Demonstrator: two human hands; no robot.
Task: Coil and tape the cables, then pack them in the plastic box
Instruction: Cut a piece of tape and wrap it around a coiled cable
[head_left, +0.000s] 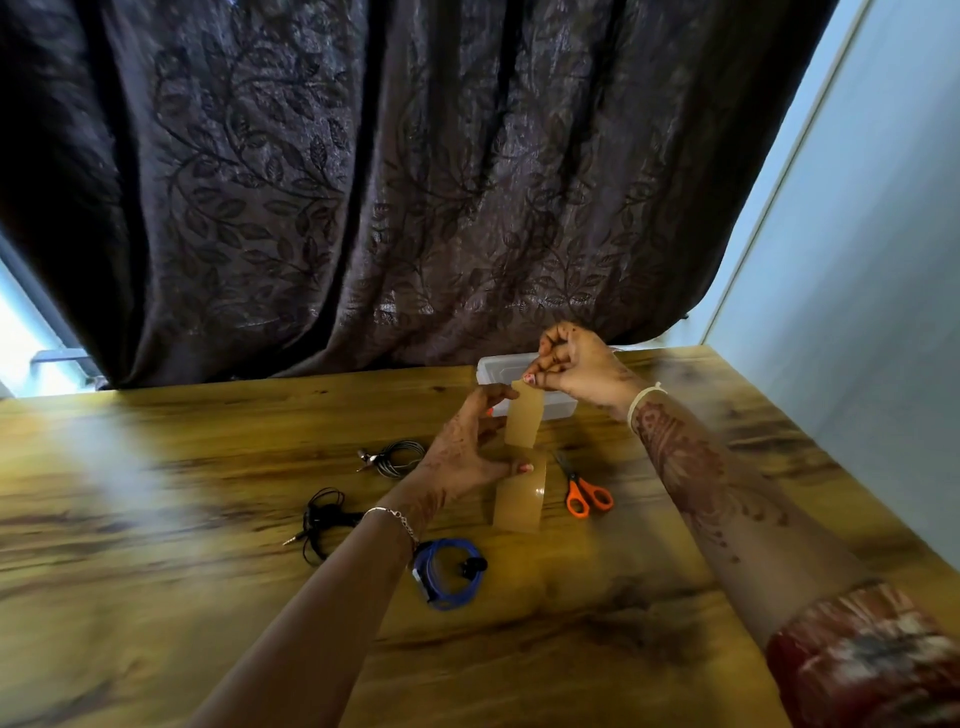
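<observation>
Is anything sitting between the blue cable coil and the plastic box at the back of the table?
Yes. The left hand and the strip of tape stretched between it and the right hand hang over the straight line from the blue cable coil to the plastic box. The orange scissors lie just right of it.

Counts on the tabletop (156, 519):
- Cables: 3 coils. Grey cable (397, 457) at 12 o'clock of the group, black cable (324, 519) at 9 o'clock, blue cable (448, 571) at 5 o'clock.
- Tape: 1 brown strip (523, 423), pulled up off the surface. Roll itself couldn't be made out.
- Scissors (584, 493): 1 pair, orange handles, at 3 o'clock of the cables.
- Plastic box (501, 366): 1, clear, at 1 o'clock, partly hidden.
- Hands: 2, left hand (462, 452) and right hand (576, 366), each with a grip on the strip.
- Wristbands: 2, one per wrist.
- Curtain (363, 182): 1, dark, at 12 o'clock.
</observation>
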